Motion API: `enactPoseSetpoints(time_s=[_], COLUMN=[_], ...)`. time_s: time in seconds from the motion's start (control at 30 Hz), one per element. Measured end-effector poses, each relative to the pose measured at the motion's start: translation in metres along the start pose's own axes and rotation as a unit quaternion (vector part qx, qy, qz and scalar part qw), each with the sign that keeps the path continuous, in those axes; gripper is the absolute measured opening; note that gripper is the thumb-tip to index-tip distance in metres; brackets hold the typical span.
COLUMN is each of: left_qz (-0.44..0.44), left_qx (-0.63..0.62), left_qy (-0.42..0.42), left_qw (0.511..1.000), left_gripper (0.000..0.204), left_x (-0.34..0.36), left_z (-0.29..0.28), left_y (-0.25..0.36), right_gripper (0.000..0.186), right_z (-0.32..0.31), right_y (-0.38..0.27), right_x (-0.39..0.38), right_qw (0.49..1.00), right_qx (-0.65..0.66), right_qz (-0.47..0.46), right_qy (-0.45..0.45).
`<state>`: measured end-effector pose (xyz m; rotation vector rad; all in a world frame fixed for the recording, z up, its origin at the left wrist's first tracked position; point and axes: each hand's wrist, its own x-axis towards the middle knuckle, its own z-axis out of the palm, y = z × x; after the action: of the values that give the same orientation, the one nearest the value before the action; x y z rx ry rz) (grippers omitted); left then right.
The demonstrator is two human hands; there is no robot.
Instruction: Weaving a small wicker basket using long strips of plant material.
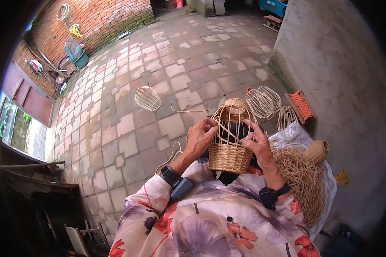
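A half-woven wicker basket (230, 158) rests upright at my lap, its lower part closely woven and its bare upright ribs curving together above. My left hand (198, 138) is closed at the basket's left side, thumb and fingers pinching a woven strand (228, 131) that slants across the ribs. On the right side, my right hand (260, 143) grips the ribs, thumb near the strand's lower end and index finger raised along the frame. Just beyond stands a finished-looking woven piece (236, 108), partly hidden by the ribs.
Bare rib frames lie on the paving, one frame (148, 98) ahead and another (263, 102) to the right. Right of me, a heap of cord (302, 180) lies on a white sheet (332, 188) with a small woven vessel (317, 152). A grey wall (343, 77) bounds the right.
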<state>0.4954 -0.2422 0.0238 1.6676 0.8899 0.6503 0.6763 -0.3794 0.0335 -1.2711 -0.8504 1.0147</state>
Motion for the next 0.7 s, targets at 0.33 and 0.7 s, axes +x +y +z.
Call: enactPoseSetpoints(time_s=[0.33, 0.7], left_qz=[0.031, 0.002], left_qx=[-0.046, -0.010], left_qy=[0.039, 0.173], left_qw=[0.998, 0.985], left_gripper=[0.031, 0.016], left_x=[-0.005, -0.038], left_z=[0.004, -0.031], left_y=[-0.009, -0.027], right_gripper=[0.072, 0.069], right_z=[-0.002, -0.005], right_y=[-0.001, -0.002], right_x=[0.003, 0.003], right_qw=[0.999, 0.999], right_qx=[-0.023, -0.023], right_qz=[0.008, 0.012], right_qy=[-0.021, -0.032])
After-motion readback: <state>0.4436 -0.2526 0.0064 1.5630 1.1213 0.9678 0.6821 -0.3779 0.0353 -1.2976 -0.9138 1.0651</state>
